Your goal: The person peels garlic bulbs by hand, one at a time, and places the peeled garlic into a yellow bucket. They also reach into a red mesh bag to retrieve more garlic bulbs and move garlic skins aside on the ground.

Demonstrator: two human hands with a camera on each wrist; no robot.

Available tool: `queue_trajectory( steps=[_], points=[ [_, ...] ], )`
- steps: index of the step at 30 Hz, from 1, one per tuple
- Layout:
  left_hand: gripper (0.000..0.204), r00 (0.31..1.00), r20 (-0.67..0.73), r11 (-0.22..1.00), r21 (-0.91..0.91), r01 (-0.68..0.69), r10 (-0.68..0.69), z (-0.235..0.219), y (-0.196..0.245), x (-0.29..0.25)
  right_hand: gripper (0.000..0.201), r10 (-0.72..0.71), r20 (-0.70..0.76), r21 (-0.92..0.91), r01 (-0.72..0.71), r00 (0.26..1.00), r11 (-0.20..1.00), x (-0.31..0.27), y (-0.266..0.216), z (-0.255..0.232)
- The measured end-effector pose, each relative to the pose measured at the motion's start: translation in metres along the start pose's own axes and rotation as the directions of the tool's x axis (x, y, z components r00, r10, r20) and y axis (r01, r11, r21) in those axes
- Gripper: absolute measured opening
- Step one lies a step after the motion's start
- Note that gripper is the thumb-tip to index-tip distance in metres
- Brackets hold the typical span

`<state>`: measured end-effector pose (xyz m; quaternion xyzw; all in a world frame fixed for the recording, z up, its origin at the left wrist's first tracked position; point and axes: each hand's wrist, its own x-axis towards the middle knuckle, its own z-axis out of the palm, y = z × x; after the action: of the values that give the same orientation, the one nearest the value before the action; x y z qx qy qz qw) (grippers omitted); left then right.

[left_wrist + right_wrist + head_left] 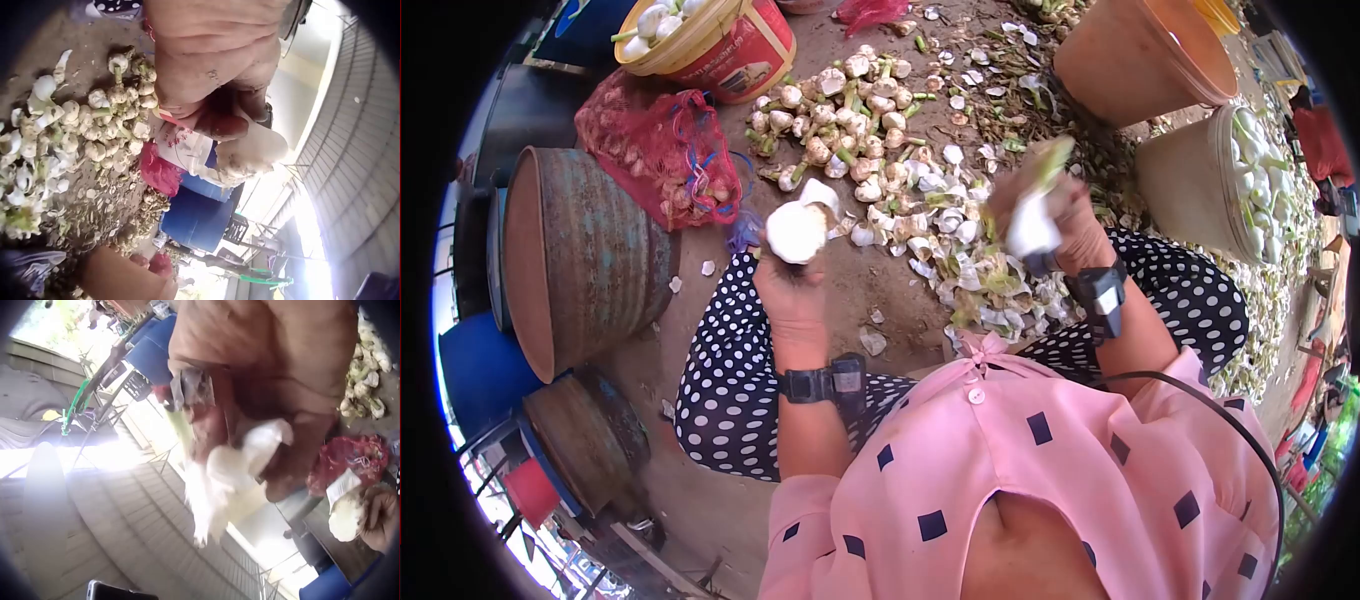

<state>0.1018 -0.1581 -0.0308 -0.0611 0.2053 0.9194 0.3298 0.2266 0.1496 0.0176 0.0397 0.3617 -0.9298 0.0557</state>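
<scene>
The left hand (792,300) grips a white garlic bulb (796,232), with a loose flap of skin standing beside it. In the left wrist view the fingers curl round this bulb (250,153). The right hand (1080,228), blurred and raised apart from the bulb, holds white skin (1032,225) with a green stalk (1055,158). The right wrist view shows white layers (228,469) pinched by the fingers, with wrapping on one finger (197,387). Whether a bulb is inside those layers, I cannot tell. Unpeeled garlic (870,110) lies heaped on the ground beyond the hands.
Peeled skins (990,280) litter the ground between the knees. A red net bag (660,150) and a rusty drum (590,260) stand left. A yellow-rimmed bucket (730,50) is at the back; an orange bucket (1130,60) and a pale bucket of garlic (1190,185) stand right.
</scene>
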Motion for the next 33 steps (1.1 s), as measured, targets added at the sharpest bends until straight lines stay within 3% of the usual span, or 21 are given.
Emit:
queue_trajectory(
  steps=[1,2,3,4,5,7,9,11,12,13,14,16,17,18,19,22,23,25,27,31,33],
  points=[
    [0.037,0.973,0.224,0.994,-0.082,0.074,-0.054,-0.007,0.007,0.004,0.041,0.306,0.049,-0.415,-0.259,0.951,0.872,0.013,0.009,-0.016],
    [0.037,0.974,0.222,0.994,-0.084,0.074,-0.054,0.002,0.006,0.008,0.044,0.369,0.022,-0.817,-0.196,0.929,0.543,0.024,0.011,0.001],
    [0.036,0.993,-0.112,0.999,-0.027,0.026,-0.029,0.01,0.004,0.012,0.048,0.41,-0.038,-0.995,-0.071,0.911,0.067,0.038,0.017,0.022],
    [0.035,0.9,-0.435,0.999,0.044,0.003,0.017,0.015,0.0,0.015,0.047,0.298,0.002,-0.913,-0.12,0.955,0.39,0.047,0.022,0.037],
    [0.031,0.919,-0.393,0.994,0.085,0.066,-0.027,0.016,-0.003,0.016,0.045,0.176,0.002,-0.731,-0.118,0.984,0.672,0.058,0.028,0.047],
    [0.028,0.95,-0.313,0.977,0.198,0.081,-0.016,0.023,-0.009,0.016,0.047,-0.205,0.279,-0.811,0.344,0.938,0.473,0.085,0.047,0.059],
    [0.025,0.946,-0.323,0.981,0.185,0.053,0.009,0.012,-0.004,0.026,0.038,0.023,0.225,-0.893,0.197,0.974,0.404,0.099,0.053,0.055],
    [0.026,0.907,-0.418,0.998,0.062,-0.032,0.055,0.01,0.009,0.036,0.033,-0.224,0.368,-0.903,0.405,0.902,0.144,0.112,0.071,0.042],
    [0.029,0.917,-0.389,0.996,0.044,-0.078,0.088,-0.004,0.023,0.047,0.026,-0.185,0.356,-0.899,0.39,0.916,0.201,0.111,0.079,0.044],
    [0.03,0.989,-0.096,0.993,0.028,-0.112,0.115,-0.022,0.036,0.051,0.024,-0.113,0.401,-0.889,0.416,0.909,0.194,0.109,0.092,0.043],
    [0.031,0.933,-0.25,0.965,0.108,-0.239,0.259,-0.002,0.047,0.063,0.03,0.107,0.419,-0.892,0.386,0.902,0.237,0.105,0.119,0.029],
    [0.031,0.899,-0.17,0.909,0.189,-0.373,0.404,0.012,0.091,0.096,0.04,0.744,0.171,-0.911,0.39,0.646,-0.13,0.092,0.158,0.02],
    [0.034,0.916,-0.004,0.907,0.137,-0.398,0.402,0.03,0.12,0.113,0.04,0.747,0.173,-0.91,0.394,0.642,-0.127,0.089,0.167,0.012],
    [0.035,0.812,0.044,0.799,0.157,-0.581,0.582,0.036,0.155,0.137,0.042,0.819,0.056,-0.888,0.403,0.572,-0.22,0.085,0.172,0.001],
    [0.036,0.85,0.258,0.888,-0.112,-0.446,0.46,0.064,0.182,0.147,0.044,0.867,-0.067,-0.854,0.42,0.494,-0.306,0.088,0.175,-0.007],
    [0.04,0.783,0.196,0.797,0.007,-0.604,0.591,0.116,0.194,0.157,0.025,0.506,0.159,-0.85,0.378,0.848,-0.366,0.156,0.181,-0.022],
    [0.042,0.684,0.119,0.684,0.048,-0.728,0.72,0.116,0.194,0.163,0.019,0.42,0.193,-0.835,0.373,0.887,-0.404,0.19,0.185,-0.024],
    [0.031,0.773,0.095,0.766,0.107,-0.634,0.627,0.064,0.186,0.165,0.012,-0.002,0.445,-0.74,0.366,0.896,-0.565,0.248,0.192,-0.02],
    [0.017,0.859,-0.123,0.868,0.063,-0.493,0.497,0.0,0.16,0.157,0.012,0.071,0.451,-0.702,0.402,0.89,-0.587,0.3,0.204,-0.016],
    [0.025,0.757,-0.471,0.889,0.301,-0.344,0.452,-0.095,0.084,0.129,0.016,0.192,0.282,-0.657,0.335,0.94,-0.676,0.347,0.219,-0.026],
    [0.033,0.656,-0.653,0.826,0.558,0.08,0.378,-0.118,0.046,0.117,0.017,0.207,0.243,-0.676,0.318,0.948,-0.664,0.342,0.212,-0.028]
  ],
)
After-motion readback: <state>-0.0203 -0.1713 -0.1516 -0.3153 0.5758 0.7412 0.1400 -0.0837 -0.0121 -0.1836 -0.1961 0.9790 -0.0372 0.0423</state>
